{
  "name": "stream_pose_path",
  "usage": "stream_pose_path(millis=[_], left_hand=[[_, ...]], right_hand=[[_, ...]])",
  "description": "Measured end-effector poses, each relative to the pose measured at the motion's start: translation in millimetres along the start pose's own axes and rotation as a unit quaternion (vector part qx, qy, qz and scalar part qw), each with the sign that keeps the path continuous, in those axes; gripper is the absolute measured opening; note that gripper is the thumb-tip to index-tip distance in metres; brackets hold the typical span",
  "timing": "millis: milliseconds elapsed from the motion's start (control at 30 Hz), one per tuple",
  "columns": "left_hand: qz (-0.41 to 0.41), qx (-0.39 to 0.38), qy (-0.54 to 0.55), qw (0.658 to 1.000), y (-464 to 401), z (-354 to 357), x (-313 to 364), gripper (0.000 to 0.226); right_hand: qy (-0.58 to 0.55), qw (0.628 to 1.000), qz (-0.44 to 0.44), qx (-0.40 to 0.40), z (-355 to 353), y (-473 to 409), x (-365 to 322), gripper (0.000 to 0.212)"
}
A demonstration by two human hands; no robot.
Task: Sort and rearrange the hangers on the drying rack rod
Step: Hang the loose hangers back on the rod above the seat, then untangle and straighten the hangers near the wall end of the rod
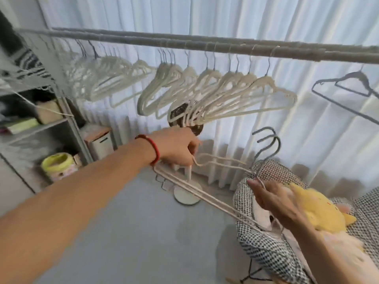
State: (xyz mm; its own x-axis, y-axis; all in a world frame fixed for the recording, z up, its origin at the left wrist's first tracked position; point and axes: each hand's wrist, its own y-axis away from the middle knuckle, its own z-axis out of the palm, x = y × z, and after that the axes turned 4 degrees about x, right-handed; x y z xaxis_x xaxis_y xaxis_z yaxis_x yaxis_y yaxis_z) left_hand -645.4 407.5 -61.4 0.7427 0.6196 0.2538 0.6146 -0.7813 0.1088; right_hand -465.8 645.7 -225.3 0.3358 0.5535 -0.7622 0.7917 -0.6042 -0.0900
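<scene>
A grey drying rack rod [205, 45] runs across the upper frame. Several cream hangers [215, 93] hang from it in bunches, with a blurred bunch [98, 76] further left. One dark grey hanger [352, 87] hangs at the far right. Below the rod, my left hand [178, 146] grips one end of a pair of cream hangers [205, 191] lying flat, their grey hooks [268, 144] pointing up. My right hand [272, 199] touches the hangers near the hooks with straight fingers.
White curtains [266, 21] hang behind the rod. A standing fan [186, 193] rises behind my left hand. A checked chair [266, 242] with a yellow plush toy [320, 210] sits at the right. A metal shelf [41, 128] and a yellow-lidded jar [57, 162] stand at the left.
</scene>
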Motion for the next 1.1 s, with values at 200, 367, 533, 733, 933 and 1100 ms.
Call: stream_pose_path(millis=[200,367,533,733,933,1100], left_hand=[[-0.145,0.335,-0.127,0.922,113.5,25.1,-154.7,0.069],[-0.203,0.592,0.07,0.777,189.9,83.9,-224.9,0.078],[-0.277,0.463,0.419,0.731,191.8,118.9,-286.5,0.098],[-0.323,0.28,0.679,0.597,146.9,90.5,-365.5,0.027],[-0.361,0.331,0.575,0.655,94.2,58.6,-447.7,0.019],[-0.322,0.228,0.605,0.691,58.2,35.7,-499.0,0.049]], right_hand=[[-0.187,0.974,0.068,-0.108,142.4,49.6,-124.1,0.051],[-0.244,0.95,0.108,-0.162,236.0,65.6,-205.7,0.053],[-0.241,0.947,0.077,-0.197,307.5,64.5,-284.5,0.049],[-0.29,0.913,0.087,-0.274,383.6,31.3,-368.6,0.046],[-0.33,0.869,0.032,-0.369,424.6,-13.4,-430.0,0.043],[-0.301,0.896,-0.031,-0.325,458.6,-55.5,-464.8,0.043]])
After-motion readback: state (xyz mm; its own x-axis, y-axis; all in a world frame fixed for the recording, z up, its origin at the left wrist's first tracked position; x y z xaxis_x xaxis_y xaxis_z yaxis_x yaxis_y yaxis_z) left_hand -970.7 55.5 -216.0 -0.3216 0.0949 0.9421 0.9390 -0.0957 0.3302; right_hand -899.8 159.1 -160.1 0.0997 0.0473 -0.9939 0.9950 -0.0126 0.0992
